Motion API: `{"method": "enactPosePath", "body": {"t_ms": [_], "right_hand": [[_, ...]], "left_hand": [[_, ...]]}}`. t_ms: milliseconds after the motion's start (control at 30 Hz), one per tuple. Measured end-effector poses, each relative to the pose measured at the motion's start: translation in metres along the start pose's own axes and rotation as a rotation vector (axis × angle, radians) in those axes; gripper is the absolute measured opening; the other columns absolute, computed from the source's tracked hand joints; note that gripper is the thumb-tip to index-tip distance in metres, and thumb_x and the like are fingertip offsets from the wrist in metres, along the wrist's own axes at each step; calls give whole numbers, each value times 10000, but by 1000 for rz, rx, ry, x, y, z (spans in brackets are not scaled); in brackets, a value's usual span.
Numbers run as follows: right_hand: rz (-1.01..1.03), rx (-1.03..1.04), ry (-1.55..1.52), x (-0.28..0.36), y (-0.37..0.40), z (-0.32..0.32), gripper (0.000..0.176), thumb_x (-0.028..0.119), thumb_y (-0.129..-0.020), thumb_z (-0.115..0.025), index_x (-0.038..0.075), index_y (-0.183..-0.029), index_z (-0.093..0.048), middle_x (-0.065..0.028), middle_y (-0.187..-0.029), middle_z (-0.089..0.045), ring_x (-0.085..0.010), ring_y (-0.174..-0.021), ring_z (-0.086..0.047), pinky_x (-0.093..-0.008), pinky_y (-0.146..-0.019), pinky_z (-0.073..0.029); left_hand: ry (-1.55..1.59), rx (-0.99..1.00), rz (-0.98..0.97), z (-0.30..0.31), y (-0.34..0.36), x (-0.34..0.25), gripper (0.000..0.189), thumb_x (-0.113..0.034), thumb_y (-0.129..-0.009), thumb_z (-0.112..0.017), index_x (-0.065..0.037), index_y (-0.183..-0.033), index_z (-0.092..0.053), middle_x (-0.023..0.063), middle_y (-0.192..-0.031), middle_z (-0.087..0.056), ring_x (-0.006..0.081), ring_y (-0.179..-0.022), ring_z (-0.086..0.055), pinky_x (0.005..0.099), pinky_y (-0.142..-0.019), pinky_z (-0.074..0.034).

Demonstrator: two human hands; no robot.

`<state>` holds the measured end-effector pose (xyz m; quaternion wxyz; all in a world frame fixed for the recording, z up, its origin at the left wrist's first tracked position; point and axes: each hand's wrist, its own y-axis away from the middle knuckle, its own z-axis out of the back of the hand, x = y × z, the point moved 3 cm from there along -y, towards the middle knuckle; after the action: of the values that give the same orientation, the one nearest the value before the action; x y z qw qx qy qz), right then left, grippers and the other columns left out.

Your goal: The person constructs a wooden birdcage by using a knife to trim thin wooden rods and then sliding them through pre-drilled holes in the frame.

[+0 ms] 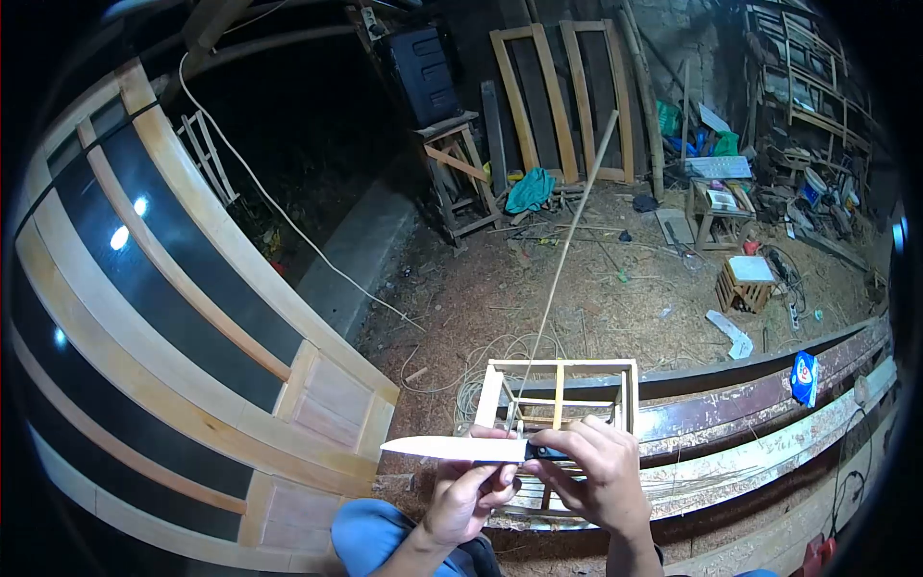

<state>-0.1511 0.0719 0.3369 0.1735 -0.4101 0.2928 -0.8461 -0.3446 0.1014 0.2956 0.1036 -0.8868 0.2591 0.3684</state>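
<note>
My right hand (pixel 601 473) is closed round the dark handle of a knife (pixel 452 448), whose broad pale blade points left. Just under the blade, my left hand (pixel 463 505) is closed on the near end of a long thin wooden strip (pixel 567 240). The strip slants up and away from me over the floor, and its near end is partly hidden behind the knife and my fingers. Below and beyond both hands stands a small wooden frame (pixel 562 366), with several thin strips lying near my right hand.
Large wooden panels with dark panes (pixel 207 404) lean at the left. Long boards (pixel 740 471) run to the right, with a blue packet (pixel 805 379) on them. A wooden crate (pixel 747 281), a low stool (pixel 719 212) and upright door frames (pixel 524 106) stand farther back.
</note>
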Motion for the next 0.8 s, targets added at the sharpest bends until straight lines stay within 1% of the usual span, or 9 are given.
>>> {"method": "enactPosePath", "body": {"t_ms": [67, 133, 200, 233, 333, 400, 533, 600, 800], "right_hand": [[23, -6, 12, -1, 1, 3, 316, 223, -819, -911, 94, -1060, -752, -60, -824, -716, -260, -708, -648, -389, -626, -497], [30, -29, -3, -4, 5, 1, 299, 240, -852, -857, 123, -1103, -746, -36, -820, -644, -235, -744, -630, -386, -639, -481], [55, -33, -22, -7, 12, 1, 287, 208, -847, -854, 125, -1100, -748, -37, -835, -651, -243, -764, -630, -390, -658, -484], [76, -29, -33, -9, 15, 1, 281, 195, -855, -868, 106, -1082, -730, -52, -885, -734, -257, -759, -657, -399, -665, -499], [103, -53, -74, -12, 24, 1, 287, 203, -866, -860, 109, -1091, -709, -48, -907, -749, -252, -770, -662, -396, -675, -490], [110, -63, -42, -18, 30, 4, 299, 221, -873, -857, 117, -1104, -698, -41, -920, -758, -246, -771, -663, -392, -674, -477], [164, -99, -60, -27, 35, 18, 294, 242, -868, -858, 136, -1093, -700, -20, -934, -769, -234, -772, -664, -392, -670, -468], [136, -125, -45, -35, 37, 22, 332, 257, -800, -893, 160, -1089, -763, 27, -929, -734, -190, -807, -638, -362, -695, -442], [128, -148, -49, -38, 36, 30, 301, 268, -784, -891, 162, -1039, -773, 23, -933, -749, -192, -826, -657, -365, -722, -467]], "left_hand": [[-18, 6, -4, -7, -1, -1, 296, -31, -1116, -490, -26, -1410, -521, 148, -978, -640, 105, -659, -466, 228, -542, -373], [-32, 17, -13, -12, 0, -4, 296, -34, -1116, -493, -24, -1411, -516, 147, -968, -636, 111, -656, -468, 233, -541, -378], [-145, 0, -21, -14, 3, -1, 294, -48, -1121, -499, -26, -1414, -505, 147, -957, -631, 115, -652, -465, 241, -536, -383], [-176, 11, -31, -15, 5, -1, 289, -53, -1121, -516, -25, -1408, -499, 142, -948, -626, 111, -662, -471, 231, -541, -376], [-336, -59, -74, -20, 13, 4, 288, -43, -1118, -526, -30, -1405, -495, 134, -944, -619, 105, -675, -478, 219, -547, -363], [-260, -15, -50, -27, 14, 7, 293, -36, -1109, -552, -19, -1396, -495, 113, -934, -601, 99, -713, -493, 202, -572, -355], [-460, -93, -95, -48, 15, 15, 214, -22, -1097, -543, -33, -1309, -528, 74, -845, -538, 72, -678, -437, 233, -558, -350], [-540, -121, -93, -53, 14, 18, 193, -13, -1091, -538, -25, -1283, -527, 58, -845, -530, 72, -680, -443, 238, -561, -352], [-425, -118, -53, -57, 11, 18, 148, -13, -1078, -563, -29, -1225, -569, 20, -782, -497, 61, -644, -414, 242, -561, -343]]}}
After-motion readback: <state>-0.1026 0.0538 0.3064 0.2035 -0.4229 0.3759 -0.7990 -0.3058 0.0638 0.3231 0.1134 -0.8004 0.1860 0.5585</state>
